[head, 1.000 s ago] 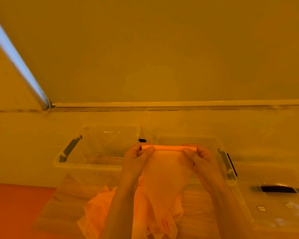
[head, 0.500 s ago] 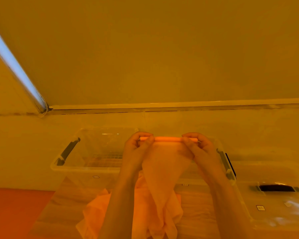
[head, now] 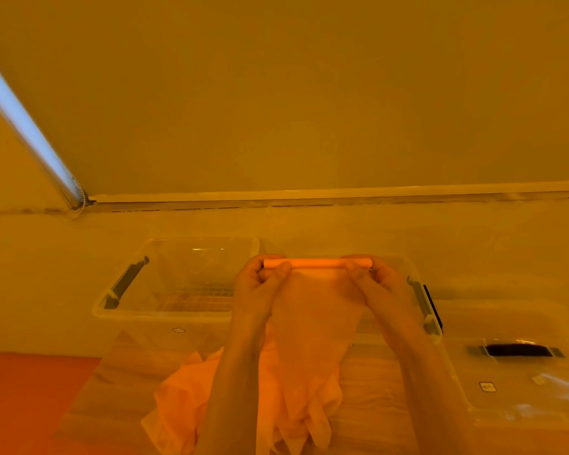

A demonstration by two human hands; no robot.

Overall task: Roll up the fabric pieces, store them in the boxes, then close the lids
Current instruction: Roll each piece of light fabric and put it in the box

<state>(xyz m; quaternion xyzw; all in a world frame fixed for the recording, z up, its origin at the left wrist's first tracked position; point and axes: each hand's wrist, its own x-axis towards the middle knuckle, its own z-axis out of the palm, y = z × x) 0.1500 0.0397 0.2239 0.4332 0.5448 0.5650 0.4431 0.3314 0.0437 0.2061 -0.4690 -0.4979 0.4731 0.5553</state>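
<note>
A thin orange fabric piece hangs in the air in front of me, its top edge wound into a tight roll. My left hand pinches the roll's left end and my right hand pinches its right end. The loose part of the cloth drapes down between my forearms onto more orange fabric heaped on the wooden table. Behind my hands stand two clear plastic boxes, both without lids: one at the left and one behind my right hand, mostly hidden.
A clear lid with a dark handle lies at the right. The wooden table carries the boxes and stands against a pale wall. An orange floor area shows at the lower left.
Both hands have lifted the fabric roll a little higher. The roll looks slightly thicker and the hanging cloth has been drawn up with it.
</note>
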